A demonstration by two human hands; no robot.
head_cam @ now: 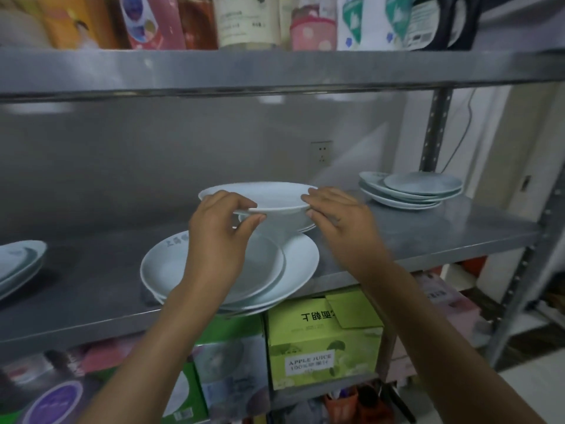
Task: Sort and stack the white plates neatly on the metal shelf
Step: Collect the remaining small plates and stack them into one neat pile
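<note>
Both hands are raised to a white plate (263, 195) that is held level above the middle shelf (428, 237), rim up, with its wide face nearly horizontal. The left hand (217, 237) is curled on the left rim, which is pinched between the thumb below and the fingers above. The right hand (339, 221) is laid on the right rim with the fingers curved over the edge and the thumb tucked under it; a second, smaller dish (301, 223) is seen just under the held plate, but whether it is carried with it cannot be told. Nearest to the viewer, on the lower level, a green carton (324, 347) marked "APPLE JUICE" is stood with one flap open; its contents cannot be seen. Above it, at the front edge of the middle shelf, a stack of large plates (293, 270) is placed, slightly shifted against each other, directly below the held plate. At the far left edge another pile of plates (18, 264) is partly cut off. Further back on the right, a pile of smaller plates (409, 191) is set near the upright post (435, 130). On the top shelf, bottles and packets (244, 19) are lined.
</note>
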